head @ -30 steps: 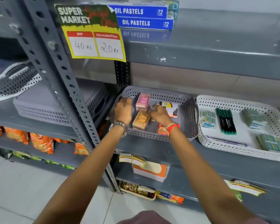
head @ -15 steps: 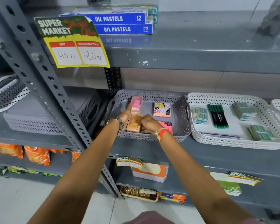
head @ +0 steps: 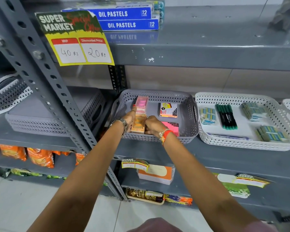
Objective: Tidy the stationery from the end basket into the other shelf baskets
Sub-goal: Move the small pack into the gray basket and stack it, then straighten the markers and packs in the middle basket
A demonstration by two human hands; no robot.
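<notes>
Centre of frame: one grey perforated basket (head: pixel 157 96) on the middle shelf (head: pixel 224 156). It holds four items, counted:
- one pink box (head: pixel 141 104), upper left part of the basket;
- one orange box (head: pixel 137 125) directly below it, the two end to end;
- one white-and-yellow printed pack (head: pixel 168 110), right of centre;
- one pink pack (head: pixel 172 128) below that, partly hidden by the wrist.

Left hand (head: pixel 130 117): lies along the left side of the two boxes, fingers held together and extended, one red-nailed fingertip touching the pink box. Watch on the wrist.
Right hand (head: pixel 153 125): fingers curled together against the right side of the orange box. The orange box sits pressed between the two hands. Orange band on the wrist.

Right of frame: one white perforated basket (head: pixel 238 144), just beside the grey one. Contents: one bundle of green markers (head: pixel 226 116), about five pens; four packets of small blue-green items, contents too small to tell.

Upper centre: two blue "OIL PASTELS" boxes (head: pixel 129 25), stacked.
Upper left: one yellow price sign (head: pixel 80 51), "40 Rs" and "20 Rs".
</notes>
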